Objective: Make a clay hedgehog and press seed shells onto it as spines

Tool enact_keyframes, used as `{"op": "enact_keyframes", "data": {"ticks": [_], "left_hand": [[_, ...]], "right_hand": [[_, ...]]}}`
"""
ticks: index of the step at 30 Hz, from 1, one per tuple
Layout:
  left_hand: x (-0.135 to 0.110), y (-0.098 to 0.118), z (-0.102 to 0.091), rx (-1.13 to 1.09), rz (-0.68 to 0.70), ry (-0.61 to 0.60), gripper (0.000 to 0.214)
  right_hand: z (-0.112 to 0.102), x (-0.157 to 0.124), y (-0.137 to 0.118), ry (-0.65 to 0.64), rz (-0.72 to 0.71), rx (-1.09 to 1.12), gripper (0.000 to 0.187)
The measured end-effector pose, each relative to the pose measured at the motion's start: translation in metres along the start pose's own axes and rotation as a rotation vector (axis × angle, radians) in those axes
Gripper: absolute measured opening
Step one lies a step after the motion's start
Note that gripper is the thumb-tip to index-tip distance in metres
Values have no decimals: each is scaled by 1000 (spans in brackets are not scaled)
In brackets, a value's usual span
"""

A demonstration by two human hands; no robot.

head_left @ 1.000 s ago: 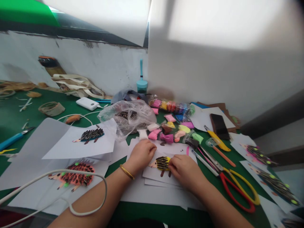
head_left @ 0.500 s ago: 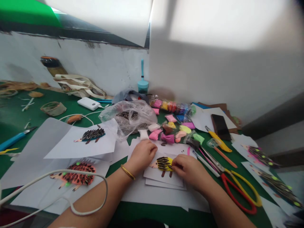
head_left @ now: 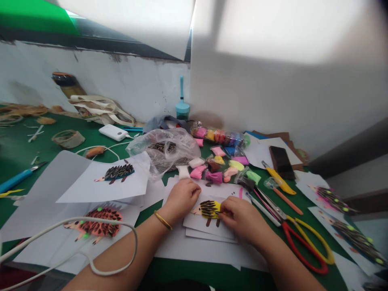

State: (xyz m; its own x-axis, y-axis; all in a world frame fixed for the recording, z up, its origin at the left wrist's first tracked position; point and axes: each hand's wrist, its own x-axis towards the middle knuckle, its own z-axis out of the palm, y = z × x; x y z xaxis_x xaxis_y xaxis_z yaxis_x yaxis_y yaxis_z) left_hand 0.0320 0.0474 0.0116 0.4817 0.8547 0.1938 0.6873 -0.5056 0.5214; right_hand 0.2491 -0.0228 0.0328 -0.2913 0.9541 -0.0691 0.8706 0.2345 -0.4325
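Observation:
A small yellow clay hedgehog (head_left: pixel 209 209) studded with dark seeds lies on a white paper sheet (head_left: pixel 200 223) between my hands. My left hand (head_left: pixel 181 197) is curled into a loose fist and rests on the paper just left of the hedgehog's snout; what it holds, if anything, is hidden. My right hand (head_left: pixel 239 218) pinches at the hedgehog's right end, fingertips pressed against the clay. Whether a seed sits in the pinch is too small to tell. A clear plastic bag of seeds (head_left: pixel 165 151) lies just beyond my left hand.
Packets of coloured clay (head_left: pixel 218 165) lie behind the paper. Red-and-yellow scissors (head_left: pixel 303 240) and pens lie to the right, near a black phone (head_left: pixel 280 161). Finished hedgehogs sit on sheets at left (head_left: pixel 117 172), lower left (head_left: pixel 97 224) and right (head_left: pixel 332 199). A white cable (head_left: pixel 91 258) loops at the front left.
My right hand has shifted slightly along the hedgehog's right end, from its legs up to its back. My left hand has stayed in place.

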Motion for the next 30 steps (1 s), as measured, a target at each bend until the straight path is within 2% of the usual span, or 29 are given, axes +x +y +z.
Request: {"op": "enact_keyframes", "data": {"ticks": [6,14,18,30], "left_hand": [[0,-2,2,-6,1,9,18],[0,-1,1,1,0,6,17],[0,-1,1,-2,-3,8,17],[0,0,1,5,7,4,17]], "right_hand": [[-4,-3,-3,-24,91,22,7],[2,-3,1,-15,-4,98,21],[4,-2,1,-5,12,102,16],[12,0,-6,29,-64,20,15]]}}
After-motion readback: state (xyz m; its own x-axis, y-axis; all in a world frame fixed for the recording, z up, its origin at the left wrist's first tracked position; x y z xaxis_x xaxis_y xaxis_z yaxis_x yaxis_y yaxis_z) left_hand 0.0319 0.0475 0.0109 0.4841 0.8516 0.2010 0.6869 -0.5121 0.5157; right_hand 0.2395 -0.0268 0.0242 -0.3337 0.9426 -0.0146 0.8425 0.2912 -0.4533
